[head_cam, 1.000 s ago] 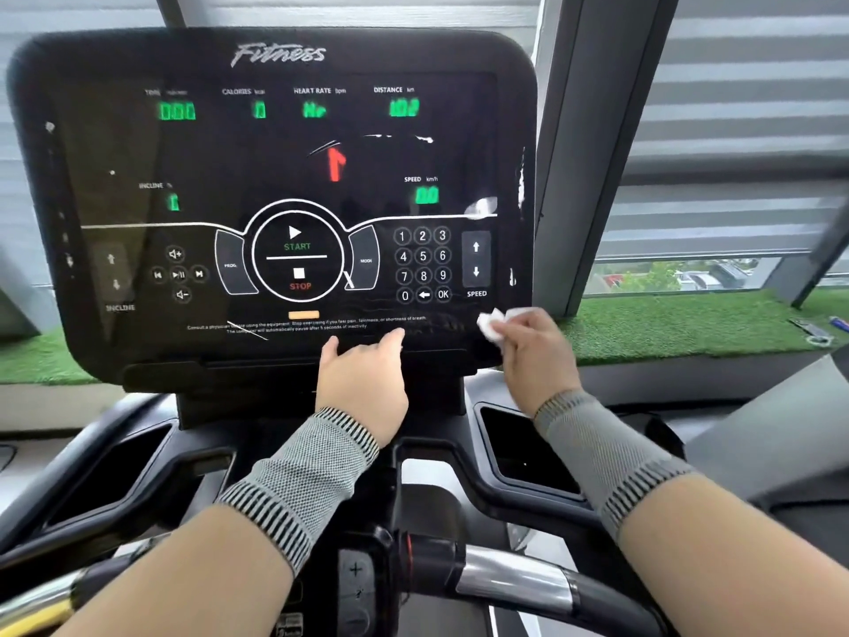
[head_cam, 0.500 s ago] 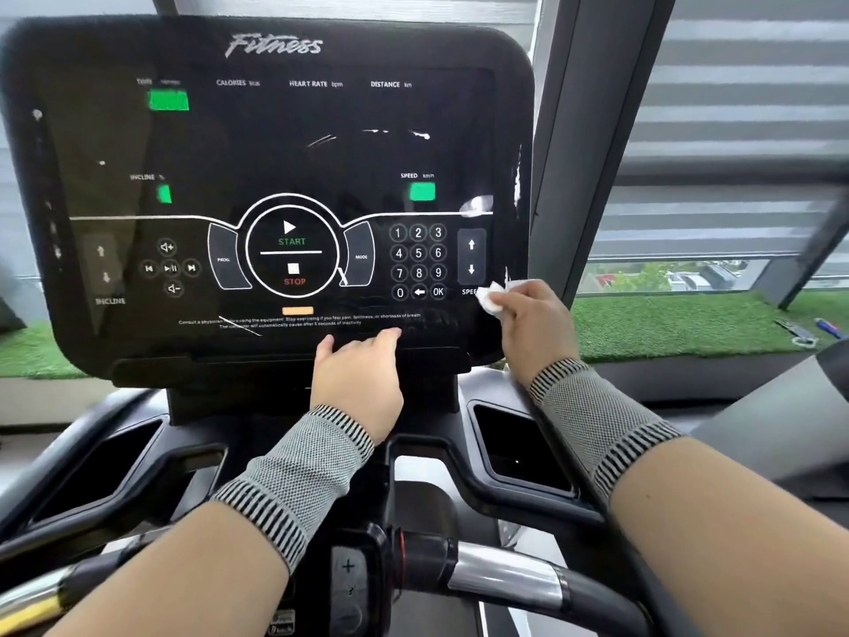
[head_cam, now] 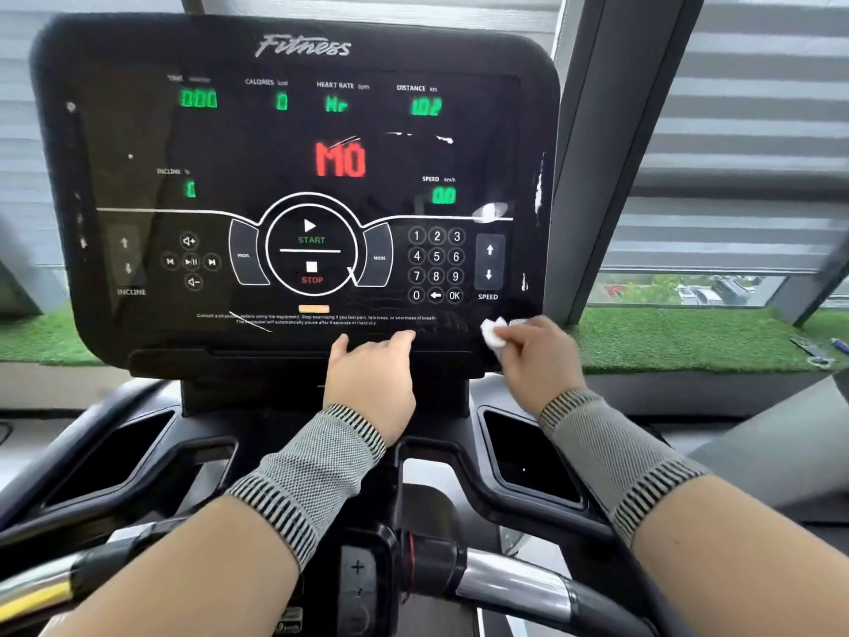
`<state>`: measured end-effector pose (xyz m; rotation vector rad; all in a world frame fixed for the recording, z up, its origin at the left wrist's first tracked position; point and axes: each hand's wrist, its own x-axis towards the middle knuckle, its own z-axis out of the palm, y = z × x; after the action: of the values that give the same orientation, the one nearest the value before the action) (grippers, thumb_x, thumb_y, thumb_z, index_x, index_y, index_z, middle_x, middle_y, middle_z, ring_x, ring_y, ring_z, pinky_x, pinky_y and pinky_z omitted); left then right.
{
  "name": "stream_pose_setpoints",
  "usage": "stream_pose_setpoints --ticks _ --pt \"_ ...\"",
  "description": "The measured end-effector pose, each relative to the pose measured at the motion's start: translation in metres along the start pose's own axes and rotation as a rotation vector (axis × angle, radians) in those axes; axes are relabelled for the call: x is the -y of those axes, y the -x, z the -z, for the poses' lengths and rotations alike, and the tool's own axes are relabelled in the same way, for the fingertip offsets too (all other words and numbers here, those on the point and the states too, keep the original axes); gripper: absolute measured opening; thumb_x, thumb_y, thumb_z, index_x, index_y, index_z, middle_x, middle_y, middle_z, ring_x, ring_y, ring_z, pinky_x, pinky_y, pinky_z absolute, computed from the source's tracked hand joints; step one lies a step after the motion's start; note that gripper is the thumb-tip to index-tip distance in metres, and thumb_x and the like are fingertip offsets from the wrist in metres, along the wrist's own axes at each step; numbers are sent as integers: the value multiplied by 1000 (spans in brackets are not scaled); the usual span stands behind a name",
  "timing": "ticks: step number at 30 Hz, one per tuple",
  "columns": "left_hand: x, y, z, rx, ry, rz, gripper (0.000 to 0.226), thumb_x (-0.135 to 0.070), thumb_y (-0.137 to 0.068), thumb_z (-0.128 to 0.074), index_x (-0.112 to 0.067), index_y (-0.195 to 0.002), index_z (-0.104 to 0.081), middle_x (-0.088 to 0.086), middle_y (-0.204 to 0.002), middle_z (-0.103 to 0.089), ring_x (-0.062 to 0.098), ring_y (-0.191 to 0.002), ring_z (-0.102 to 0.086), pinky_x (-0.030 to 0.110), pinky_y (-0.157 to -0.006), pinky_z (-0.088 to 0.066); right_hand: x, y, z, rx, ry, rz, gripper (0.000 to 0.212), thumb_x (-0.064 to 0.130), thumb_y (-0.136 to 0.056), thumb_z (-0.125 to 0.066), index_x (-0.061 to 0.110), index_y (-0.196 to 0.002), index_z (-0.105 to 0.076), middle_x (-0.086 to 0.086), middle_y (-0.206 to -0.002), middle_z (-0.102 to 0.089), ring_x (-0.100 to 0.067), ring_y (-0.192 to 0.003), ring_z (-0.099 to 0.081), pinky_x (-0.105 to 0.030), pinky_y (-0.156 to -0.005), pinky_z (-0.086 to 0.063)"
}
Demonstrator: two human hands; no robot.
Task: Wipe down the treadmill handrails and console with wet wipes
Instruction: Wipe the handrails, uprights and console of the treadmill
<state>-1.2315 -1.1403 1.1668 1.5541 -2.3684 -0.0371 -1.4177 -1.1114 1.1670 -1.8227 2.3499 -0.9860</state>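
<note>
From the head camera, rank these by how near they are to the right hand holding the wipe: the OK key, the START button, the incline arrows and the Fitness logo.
From the right hand, which pinches the wet wipe:
1. OK key, just up-left on the keypad.
2. START button, centre of the console.
3. Fitness logo and incline arrows, top centre and far left: too close to call.

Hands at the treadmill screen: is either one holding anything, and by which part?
The right hand pinches a crumpled white wipe at its near end, against the console. The left hand holds nothing; its fingers rest on the console's lower edge.
</note>
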Motion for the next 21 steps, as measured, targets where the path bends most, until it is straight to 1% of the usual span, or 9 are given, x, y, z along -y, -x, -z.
stream_pose_setpoints --ticks 2,4,7,9,11,13,15,18,21 --pt "0 -1 0 -1 7 2 57 -8 -88 -41 -24 -142 -36 -11 -124 -61 11 -116 -54 41 -117 -12 13 5 -7 92 -24 30 31 13 -92 -48 17 -117 -67 -1 -115 -59 -16 -107 -55 -11 -81 -28" --pt "1 -2 -2 6 -1 8 57 -8 -87 -41 -24 -142 -36 -11 -125 -61 11 -117 -54 41 -117 -12 28 1 -9 152 -40 71 35 12 -92 -45 16 -120 -65 -1 -121 -58 -15 -112 -53 -15 -89 -32" --pt "1 -2 -2 13 -21 0 57 -10 -88 -41 -25 -142 -35 -11 -126 -61 11 -118 -54 42 -117 -13 35 -8 -6 237 11 146 36 11 -91 -43 15 -116 -68 -3 -122 -60 -19 -113 -55 -22 -96 -38" --pt "2 -2 1 30 7 -10 57 -9 -88 -41 -25 -142 -35 -11 -127 -60 11 -119 -52 43 -118 -11 27 -12 1 272 77 147 35 10 -91 -41 15 -113 -69 -4 -120 -62 -21 -111 -56 -25 -96 -42" --pt "6 -2 4 40 20 -17 56 -8 -89 -40 -25 -142 -36 -11 -129 -58 11 -122 -50 45 -118 -8 17 -14 9 281 91 97 34 10 -92 -42 16 -110 -70 -1 -119 -63 -18 -108 -58 -22 -92 -43" --pt "12 0 5 49 -1 -11 53 -9 -91 -40 -25 -142 -37 -10 -131 -56 12 -124 -48 47 -118 -7 14 -14 11 282 119 86 34 10 -92 -42 17 -108 -71 -1 -118 -63 -17 -106 -58 -20 -89 -41" --pt "19 1 4 53 -26 -5 52 -11 -92 -40 -25 -141 -38 -10 -132 -54 12 -126 -45 49 -118 -6 24 -14 7 297 165 138 34 11 -92 -41 17 -109 -71 -2 -119 -62 -18 -107 -57 -21 -90 -40" --pt "27 3 6 49 -59 -10 51 -13 -91 -40 -25 -140 -39 -10 -133 -54 12 -128 -43 51 -117 -7 53 -19 -12 341 184 245 37 11 -90 -41 17 -114 -68 -4 -122 -60 -21 -112 -55 -28 -98 -42" --pt "35 3 11 50 -57 -12 49 -13 -91 -40 -26 -139 -41 -10 -132 -54 13 -128 -43 53 -117 -8 74 -21 -28 388 193 311 38 11 -88 -41 17 -114 -68 -5 -119 -60 -22 -111 -56 -33 -97 -45"
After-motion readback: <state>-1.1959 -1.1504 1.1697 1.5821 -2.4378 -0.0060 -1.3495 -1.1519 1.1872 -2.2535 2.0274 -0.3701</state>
